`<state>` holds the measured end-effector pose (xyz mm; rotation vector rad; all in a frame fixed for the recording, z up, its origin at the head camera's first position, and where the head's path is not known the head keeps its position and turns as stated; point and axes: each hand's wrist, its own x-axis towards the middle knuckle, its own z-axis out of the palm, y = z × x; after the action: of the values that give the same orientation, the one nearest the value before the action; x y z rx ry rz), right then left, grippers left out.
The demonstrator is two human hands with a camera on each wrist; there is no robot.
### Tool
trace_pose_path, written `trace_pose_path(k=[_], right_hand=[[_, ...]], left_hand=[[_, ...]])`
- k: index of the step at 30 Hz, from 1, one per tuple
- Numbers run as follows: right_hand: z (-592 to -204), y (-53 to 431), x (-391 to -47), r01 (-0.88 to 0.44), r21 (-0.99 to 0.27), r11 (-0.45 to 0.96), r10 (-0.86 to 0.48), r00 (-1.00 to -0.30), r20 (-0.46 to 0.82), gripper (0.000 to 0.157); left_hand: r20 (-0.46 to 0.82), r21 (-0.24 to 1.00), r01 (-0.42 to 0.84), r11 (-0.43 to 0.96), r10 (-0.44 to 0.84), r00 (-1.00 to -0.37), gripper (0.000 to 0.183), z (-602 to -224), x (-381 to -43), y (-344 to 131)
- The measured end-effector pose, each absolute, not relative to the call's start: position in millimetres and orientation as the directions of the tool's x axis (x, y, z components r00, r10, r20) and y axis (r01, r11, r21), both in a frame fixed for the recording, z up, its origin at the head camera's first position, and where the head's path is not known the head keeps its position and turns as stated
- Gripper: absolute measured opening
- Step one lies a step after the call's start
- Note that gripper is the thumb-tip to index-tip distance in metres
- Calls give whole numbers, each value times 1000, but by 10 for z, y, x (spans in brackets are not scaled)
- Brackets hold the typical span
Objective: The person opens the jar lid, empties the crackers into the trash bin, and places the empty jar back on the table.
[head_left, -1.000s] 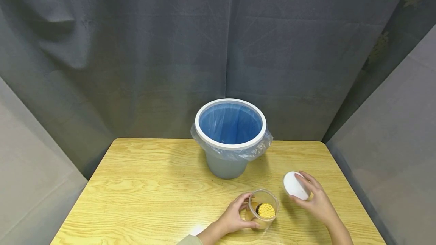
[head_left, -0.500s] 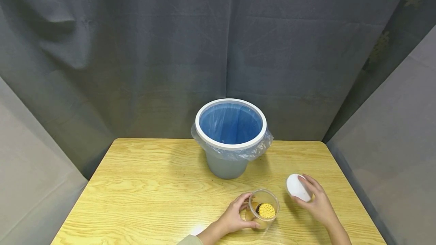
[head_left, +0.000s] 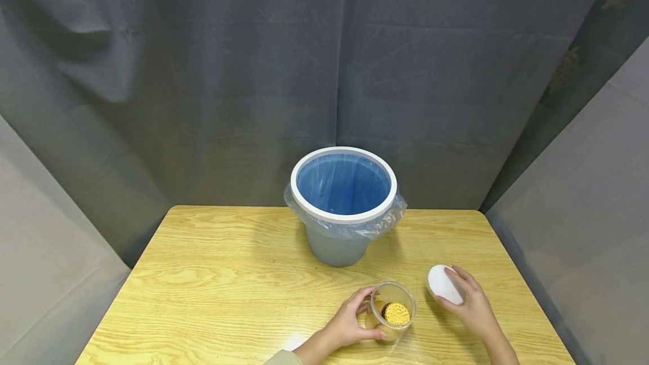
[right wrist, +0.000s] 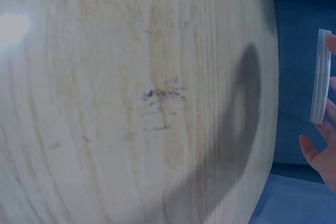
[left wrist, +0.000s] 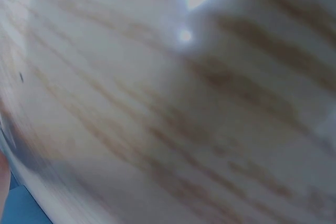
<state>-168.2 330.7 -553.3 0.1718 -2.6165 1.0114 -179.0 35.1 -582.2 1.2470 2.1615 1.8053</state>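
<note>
My left hand [head_left: 350, 323] grips a clear round jar [head_left: 389, 334] from its left side, fingers behind and thumb in front. The jar stands upright without a lid on the wooden table [head_left: 213, 292]. Inside it lies a yellow, bumpy round piece [head_left: 397, 314] with a black edge; its underside is hidden. To the right, my right hand [head_left: 474, 306] holds a white round lid [head_left: 442, 285] by the edge, tilted and raised over the table. Edge-on, the lid [right wrist: 321, 77] shows as a thin clear-white disc in the right wrist view. The left wrist view catches mostly blurred tabletop.
A grey bin [head_left: 337, 249] with a white rim and a blue-looking plastic liner [head_left: 339, 182] stands at the back middle of the table, behind the jar. Grey curtains [head_left: 243, 83] hang beyond the table's far edge, and pale panels [head_left: 583, 196] flank both sides.
My right hand has moved slightly toward me and to the right with the lid, lowering a little in view. The left hand and the jar have stayed in place.
</note>
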Motion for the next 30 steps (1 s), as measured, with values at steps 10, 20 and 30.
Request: trace_pose_path(k=[10, 20, 30], right_hand=[[-5661, 3349, -1675, -171, -618, 767, 18, -958, 287, 66], [-5764, 3381, -1666, -121, -599, 791, 36, -969, 243, 67], [-5845, 3417, -1662, -77, -582, 810, 45, -980, 192, 68]], left_hand=[[437, 844, 536, -16, 599, -671, 81, -5820, -1786, 355], [451, 833, 554, -13, 596, -664, 83, -5926, -1816, 380], [405, 855, 518, 12, 609, -682, 85, -6120, -1880, 403]])
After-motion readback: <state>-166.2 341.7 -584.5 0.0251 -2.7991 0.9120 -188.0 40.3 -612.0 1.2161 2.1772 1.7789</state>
